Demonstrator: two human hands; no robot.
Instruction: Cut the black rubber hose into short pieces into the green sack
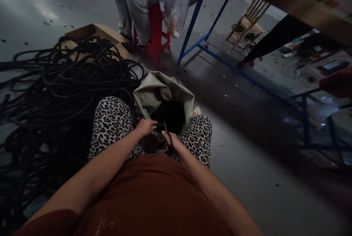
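Observation:
My left hand is closed on a short end of black rubber cord that points to the right. Black-handled scissors are in my right hand, their blades rising close to the tip of that cord; whether they touch it I cannot tell. Both hands are over the near edge of an open woven sack between my knees. Its inside is dark, and what lies in there cannot be made out. Left of my legs a big tangled heap of black cord spreads over the floor.
An open cardboard box stands behind the heap, partly under cord. Ahead, a person in grey trousers sits on a red stool. A blue-legged table is to the right, with a wooden chair beyond. Small dark scraps dot the floor.

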